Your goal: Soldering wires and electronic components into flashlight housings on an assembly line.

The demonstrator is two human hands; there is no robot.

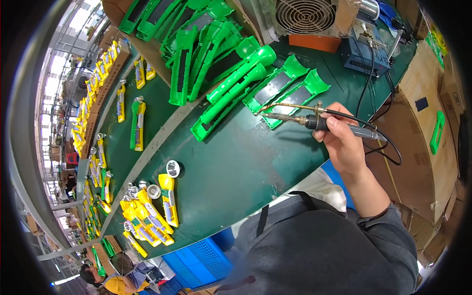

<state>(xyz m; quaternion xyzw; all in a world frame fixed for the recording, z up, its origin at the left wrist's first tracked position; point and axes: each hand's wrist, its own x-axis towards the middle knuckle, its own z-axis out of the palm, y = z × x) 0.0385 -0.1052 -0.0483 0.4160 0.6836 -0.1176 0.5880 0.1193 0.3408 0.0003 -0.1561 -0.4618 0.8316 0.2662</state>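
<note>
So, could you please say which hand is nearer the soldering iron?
Right. The right hand grips the soldering iron by its handle; the left hand isn't visible.

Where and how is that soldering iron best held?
Probably by its grey handle, coming from the right, the side where the right hand already holds the iron. The handle is thick and long enough to wrap fingers around; the slim metal tip at the other end points left and may be hot.
</note>
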